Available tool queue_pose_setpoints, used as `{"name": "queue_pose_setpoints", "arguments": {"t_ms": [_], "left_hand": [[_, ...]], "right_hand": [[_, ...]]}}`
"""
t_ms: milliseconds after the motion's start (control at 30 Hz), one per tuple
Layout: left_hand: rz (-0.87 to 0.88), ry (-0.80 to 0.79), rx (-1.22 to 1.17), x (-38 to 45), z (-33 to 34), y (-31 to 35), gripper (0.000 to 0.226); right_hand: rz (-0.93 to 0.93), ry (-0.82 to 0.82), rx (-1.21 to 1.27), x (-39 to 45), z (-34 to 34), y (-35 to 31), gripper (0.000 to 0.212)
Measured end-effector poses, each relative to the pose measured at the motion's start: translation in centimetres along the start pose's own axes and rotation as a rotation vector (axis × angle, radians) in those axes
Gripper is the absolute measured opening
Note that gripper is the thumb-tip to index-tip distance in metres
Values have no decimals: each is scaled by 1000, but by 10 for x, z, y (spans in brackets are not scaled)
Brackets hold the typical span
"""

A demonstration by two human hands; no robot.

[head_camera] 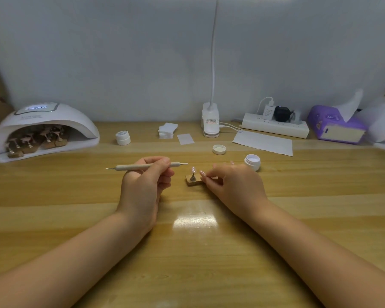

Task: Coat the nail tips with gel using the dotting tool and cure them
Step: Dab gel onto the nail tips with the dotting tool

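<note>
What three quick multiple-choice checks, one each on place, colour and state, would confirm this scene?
1. Where is the open gel jar?
A. Inside the lamp
B. Beyond the right hand
C. On the tissue box

2. What colour is the tissue box?
A. Purple
B. Green
C. Red

3. What is the left hand doing?
A. Resting flat
B. Holding a lid
C. Holding the dotting tool

Answers: 1 B, the jar stands on the table just past the right hand; 2 A, its wrapper is purple; 3 C, the fingers curl round the tool's shaft.
</note>
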State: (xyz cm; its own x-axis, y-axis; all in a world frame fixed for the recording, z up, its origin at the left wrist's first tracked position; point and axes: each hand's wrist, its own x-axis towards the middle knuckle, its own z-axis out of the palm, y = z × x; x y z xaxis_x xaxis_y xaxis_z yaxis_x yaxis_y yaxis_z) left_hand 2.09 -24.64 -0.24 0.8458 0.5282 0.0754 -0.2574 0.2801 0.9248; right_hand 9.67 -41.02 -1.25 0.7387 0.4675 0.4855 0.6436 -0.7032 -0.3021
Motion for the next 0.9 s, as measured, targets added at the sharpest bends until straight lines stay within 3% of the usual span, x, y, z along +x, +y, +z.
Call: {"name": "queue_pose_setpoints", "arguments": {"t_ms": [133,233,367,900], "left_hand": [[211,-117,161,-4,1,13,3],[385,-181,228,-9,7,28,13],[495,-210,241,-18,12,39,11],[704,-270,419,-29,13,44,8]], "right_hand": [[14,89,220,-2,-11,-3,21],[49,112,463,2,-22,-8,16],[72,161,701,5,-33,-20,7],[-25,200,815,-2,-46,-42,6]]}}
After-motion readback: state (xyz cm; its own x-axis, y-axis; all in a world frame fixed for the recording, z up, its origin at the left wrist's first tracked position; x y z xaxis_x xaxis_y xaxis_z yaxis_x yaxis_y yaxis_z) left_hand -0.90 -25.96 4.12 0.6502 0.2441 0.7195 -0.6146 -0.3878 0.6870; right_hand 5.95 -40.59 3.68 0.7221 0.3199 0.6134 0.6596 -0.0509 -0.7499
